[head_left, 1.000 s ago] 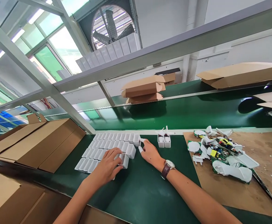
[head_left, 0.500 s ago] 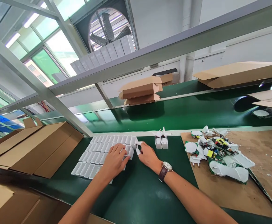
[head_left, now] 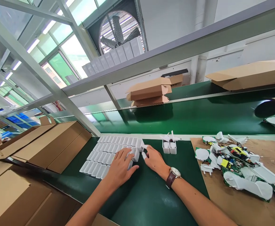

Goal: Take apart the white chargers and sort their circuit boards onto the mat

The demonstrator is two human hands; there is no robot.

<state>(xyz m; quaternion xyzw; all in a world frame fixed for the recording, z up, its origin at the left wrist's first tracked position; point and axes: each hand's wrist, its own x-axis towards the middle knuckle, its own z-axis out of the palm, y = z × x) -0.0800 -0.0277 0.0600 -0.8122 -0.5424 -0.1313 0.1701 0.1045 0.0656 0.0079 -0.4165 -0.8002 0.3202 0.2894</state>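
Both hands have closed in on the right end of the white casings since a second ago, the left one sliding farther across them. Green worktop (head_left: 146, 194) spans the scene, with flat cardboard boxes (head_left: 50, 147) stacked at its left and a brown board (head_left: 245, 207) at its right carrying a heap of circuit boards and white plug parts (head_left: 233, 163). Rows of white casings (head_left: 109, 152) lie in a block at the middle. The left hand (head_left: 120, 168) rests flat on the block's near right corner, fingers spread and gripping nothing. The right hand (head_left: 155, 160), watch (head_left: 172, 176) on its wrist, touches the block's right end with capped fingertips, pinching nothing clearly. Two upright white casings (head_left: 169, 146) stand just right of it.
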